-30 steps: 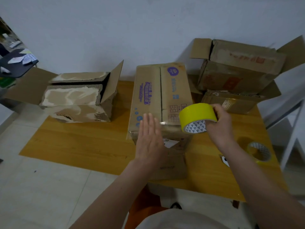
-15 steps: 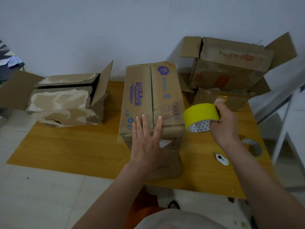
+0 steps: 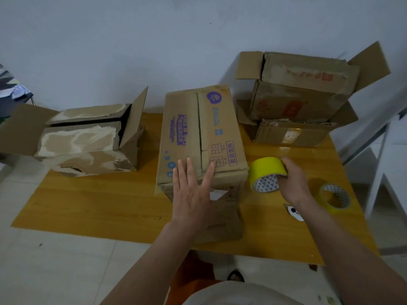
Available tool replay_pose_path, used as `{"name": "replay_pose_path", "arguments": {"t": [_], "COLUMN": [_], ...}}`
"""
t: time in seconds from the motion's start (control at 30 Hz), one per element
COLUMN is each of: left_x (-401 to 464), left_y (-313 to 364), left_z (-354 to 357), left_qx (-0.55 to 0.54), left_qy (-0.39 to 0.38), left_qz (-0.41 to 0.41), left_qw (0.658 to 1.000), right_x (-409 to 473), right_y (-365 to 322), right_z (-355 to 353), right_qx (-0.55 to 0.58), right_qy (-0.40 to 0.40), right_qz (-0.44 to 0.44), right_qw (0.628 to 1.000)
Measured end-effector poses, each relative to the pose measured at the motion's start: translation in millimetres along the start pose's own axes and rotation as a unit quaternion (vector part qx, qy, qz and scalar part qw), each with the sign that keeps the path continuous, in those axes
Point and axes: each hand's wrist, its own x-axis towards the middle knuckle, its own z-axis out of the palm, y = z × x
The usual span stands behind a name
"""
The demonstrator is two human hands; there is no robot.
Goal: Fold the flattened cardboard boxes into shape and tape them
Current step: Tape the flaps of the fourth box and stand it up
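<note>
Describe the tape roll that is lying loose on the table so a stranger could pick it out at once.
Start at the wooden table and go to its right edge, past the right hand. The spare tape roll lies flat there, untouched. Unlike the yellow tape roll gripped on edge by that hand, its hole faces up and the table shows through it.

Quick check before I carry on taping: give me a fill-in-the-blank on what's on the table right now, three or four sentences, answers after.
1. The right hand holds a roll of ____ tape.
2. The left hand lies flat, fingers spread, on the box with ____ print.
3. A second tape roll lies on the wooden table, to the ____ of the right hand.
4. The two stacked boxes stand at the table's far ____ corner.

Missing words: yellow; purple; right; right
</note>
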Motion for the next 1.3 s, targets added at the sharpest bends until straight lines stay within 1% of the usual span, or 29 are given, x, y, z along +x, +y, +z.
{"name": "replay_pose_path", "arguments": {"t": [0.07,0.1,0.2,0.27,0.33,0.43,0.5,0.6,0.7,0.77,0.83,0.87,0.9,0.97,1.03,1.1,1.13,1.2,1.3], "left_x": [1,3,13,19,22,25,27,25,19,25,39,49,59,82,100,114,120,131,144], "left_y": [4,9,24,27,25,25,24,24,30,38,48,55,62,80,98,112,117,124,125], "left_z": [-6,-9,-10,-3,5,8,5,-4,-17,-31,-47,-56,-62,-69,-72,-76,-77,-76,-69], "left_qx": [-0.023,-0.04,-0.088,-0.063,-0.04,-0.032,-0.028,-0.034,-0.059,-0.081,-0.09,-0.092,-0.084,-0.022,0.034,-0.002,-0.029,-0.05,-0.068], "left_qy": [0.01,0.026,0.042,0.061,0.067,0.038,0.033,0.011,0.001,0.021,0.039,0.019,-0.022,-0.123,-0.214,-0.293,-0.317,-0.342,-0.374], "left_qz": [0.012,0.033,0.145,0.202,0.209,0.208,0.204,0.194,0.172,0.161,0.195,0.228,0.259,0.289,0.278,0.263,0.263,0.27,0.269], "left_qw": [1.0,0.998,0.985,0.975,0.975,0.977,0.978,0.98,0.983,0.983,0.976,0.969,0.962,0.949,0.936,0.919,0.911,0.899,0.885], "right_x": [1,1,-3,-6,-6,-5,-5,-1,-1,-3,-5,-6,-6,-8,-9,-8,-8,-9,-13], "right_y": [0,0,0,2,8,19,23,24,25,26,26,27,27,27,29,32,36,48,79], "right_z": [0,0,0,-1,-5,-10,-9,-6,-7,-9,-10,-10,-11,-15,-19,-26,-30,-37,-37], "right_qx": [0.013,0.02,0.037,0.051,0.049,0.02,0.022,0.054,0.051,0.053,0.065,0.078,0.088,0.1,0.104,0.103,0.101,0.082,0.01], "right_qy": [-0.004,-0.006,-0.014,-0.02,-0.033,-0.043,-0.041,-0.04,-0.05,-0.048,-0.047,-0.048,-0.048,-0.047,-0.039,-0.031,-0.037,-0.075,-0.124], "right_qz": [0.006,0.007,0.007,0.009,0.003,0.013,0.014,0.039,0.064,0.07,0.069,0.064,0.058,0.043,0.042,0.047,0.045,0.05,0.106], "right_qw": [1.0,1.0,0.999,0.998,0.998,0.999,0.999,0.997,0.995,0.995,0.994,0.994,0.993,0.993,0.993,0.993,0.993,0.993,0.987]}}
